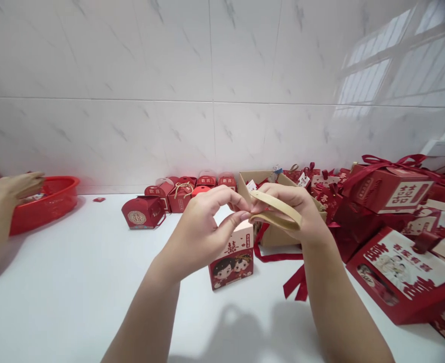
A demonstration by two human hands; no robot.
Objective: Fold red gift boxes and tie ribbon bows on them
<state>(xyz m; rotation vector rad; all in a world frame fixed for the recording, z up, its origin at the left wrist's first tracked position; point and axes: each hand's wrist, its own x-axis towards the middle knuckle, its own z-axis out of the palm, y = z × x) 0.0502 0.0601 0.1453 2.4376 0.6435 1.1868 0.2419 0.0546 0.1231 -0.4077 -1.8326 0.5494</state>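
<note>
Both hands are raised over the white tabletop, fingertips meeting in a pinch on a folded, gold-tan ribbon [279, 205]. My left hand [209, 229] pinches its end between thumb and forefinger. My right hand [296, 204] grips the ribbon from the other side, and a loop of it arches across the fingers. Just below and behind stands an upright gift box [232, 272] with a pale top and a cartoon couple on its red front; my hands partly hide it. A dark red ribbon [297, 285] lies near my right forearm.
An open cardboard box [279, 236] holding small items stands behind my right hand. Small red boxes [144, 212] line the wall. Larger red gift boxes [404, 272] pile up at right. At far left, another person's hand [14, 187] is at a red basin [52, 204].
</note>
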